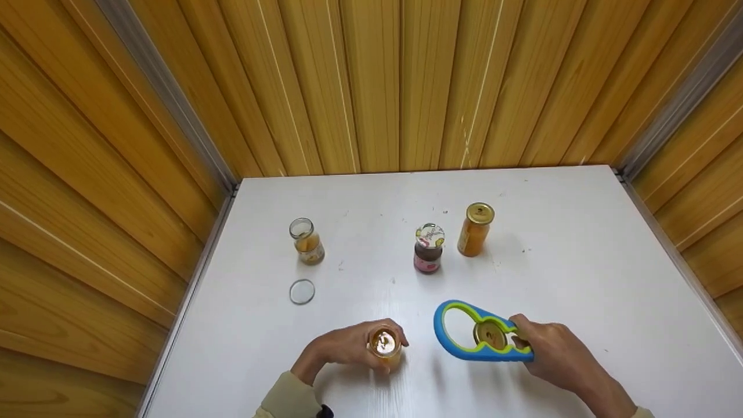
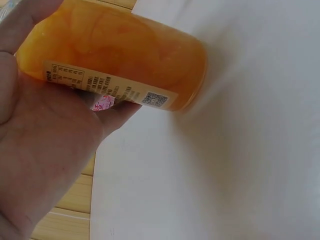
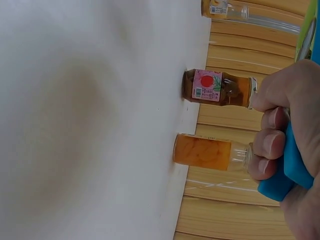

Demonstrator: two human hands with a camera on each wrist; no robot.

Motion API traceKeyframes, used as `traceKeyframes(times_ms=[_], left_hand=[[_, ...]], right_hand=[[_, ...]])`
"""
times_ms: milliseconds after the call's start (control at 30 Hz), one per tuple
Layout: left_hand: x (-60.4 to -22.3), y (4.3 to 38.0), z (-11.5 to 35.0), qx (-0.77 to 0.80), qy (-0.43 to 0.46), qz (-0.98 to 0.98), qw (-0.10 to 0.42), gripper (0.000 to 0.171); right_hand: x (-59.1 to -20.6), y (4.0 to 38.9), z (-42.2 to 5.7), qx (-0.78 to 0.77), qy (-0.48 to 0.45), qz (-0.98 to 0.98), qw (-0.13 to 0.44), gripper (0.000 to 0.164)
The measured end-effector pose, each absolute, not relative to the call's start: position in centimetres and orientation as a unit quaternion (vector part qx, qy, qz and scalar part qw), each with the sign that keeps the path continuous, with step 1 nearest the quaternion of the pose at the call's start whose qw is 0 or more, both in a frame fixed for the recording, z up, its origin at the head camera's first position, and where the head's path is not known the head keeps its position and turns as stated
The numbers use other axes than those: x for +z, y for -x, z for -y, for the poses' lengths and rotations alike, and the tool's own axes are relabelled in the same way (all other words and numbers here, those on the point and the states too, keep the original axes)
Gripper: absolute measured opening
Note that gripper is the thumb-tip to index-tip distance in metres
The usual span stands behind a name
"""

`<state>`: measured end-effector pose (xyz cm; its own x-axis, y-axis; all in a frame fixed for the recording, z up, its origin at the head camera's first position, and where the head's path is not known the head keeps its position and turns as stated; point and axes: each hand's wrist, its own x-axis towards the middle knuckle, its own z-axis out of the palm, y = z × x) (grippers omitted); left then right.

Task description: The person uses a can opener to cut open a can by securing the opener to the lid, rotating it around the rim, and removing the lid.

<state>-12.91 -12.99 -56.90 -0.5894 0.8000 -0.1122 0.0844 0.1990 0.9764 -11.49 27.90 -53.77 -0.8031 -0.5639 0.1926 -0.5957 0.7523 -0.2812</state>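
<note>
Left hand (image 1: 350, 345) was curled round an uncapped jar (image 1: 386, 343) at six o'clock, head view; at five, right hand (image 1: 544, 348) gripped a blue opener (image 1: 493, 356) with a gold lid (image 1: 490, 335) inside. Uncapping looked done; next move seemingly called for freeing the lid. Left wrist: jar at eleven, mouth hidden. Right wrist: hand at three, opener's loop cut off, lid unclear.

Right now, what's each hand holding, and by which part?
The left hand grips an orange-filled glass jar around its upper body; the right hand holds a blue-and-green looped opener by its handle end.
</note>
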Motion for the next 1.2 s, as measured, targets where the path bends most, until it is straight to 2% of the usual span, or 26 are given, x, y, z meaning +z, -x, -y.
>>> traceKeyframes(times_ms=[233, 467, 633, 900, 1200], left_hand=[[-57.0, 13.3, 13.9, 0.575, -0.270, -0.716, 0.290, 0.049], [-57.3, 14.1, 14.7, 0.584, -0.238, -0.736, 0.247, 0.047], [-57.4, 15.1, 15.0, 0.595, -0.213, -0.745, 0.215, 0.048], [-57.6, 16.9, 15.0, 0.596, -0.144, -0.771, 0.174, 0.053], [-57.3, 19.7, 14.7, 0.592, -0.040, -0.799, 0.096, 0.061]], right_hand=[[-53.9, 11.2, -28.4, 0.164, -0.297, 0.939, 0.056, 0.056], [-54.2, 10.9, -28.7, 0.174, -0.299, 0.936, 0.073, 0.063], [-54.2, 10.8, -29.0, 0.179, -0.289, 0.938, 0.063, 0.063], [-54.4, 10.6, -29.5, 0.177, -0.271, 0.945, 0.056, 0.066], [-54.3, 10.5, -29.7, 0.173, -0.253, 0.951, 0.042, 0.067]])
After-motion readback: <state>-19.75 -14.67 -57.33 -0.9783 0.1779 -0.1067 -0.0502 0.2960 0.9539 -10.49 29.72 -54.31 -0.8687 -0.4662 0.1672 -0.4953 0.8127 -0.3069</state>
